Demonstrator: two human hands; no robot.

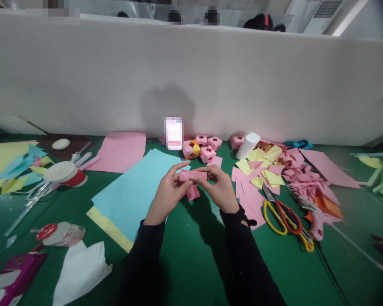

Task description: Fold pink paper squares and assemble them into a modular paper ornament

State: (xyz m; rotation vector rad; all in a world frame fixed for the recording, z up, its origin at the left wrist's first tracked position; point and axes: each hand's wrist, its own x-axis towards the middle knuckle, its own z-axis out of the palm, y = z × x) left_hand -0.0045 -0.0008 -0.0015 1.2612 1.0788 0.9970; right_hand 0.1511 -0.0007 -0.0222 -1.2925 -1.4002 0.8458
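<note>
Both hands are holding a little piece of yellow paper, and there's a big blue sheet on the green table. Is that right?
Not quite: the head view shows the left hand and right hand holding pink paper, not yellow. The big blue sheet is indeed on the green table.

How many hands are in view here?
2: the left hand and the right hand, both on the folded pink paper, above the table.

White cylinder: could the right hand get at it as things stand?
Probably yes: the white cylinder has its upper part uncovered, ahead and right of the right hand, though that hand may first need to release the pink paper.
</note>
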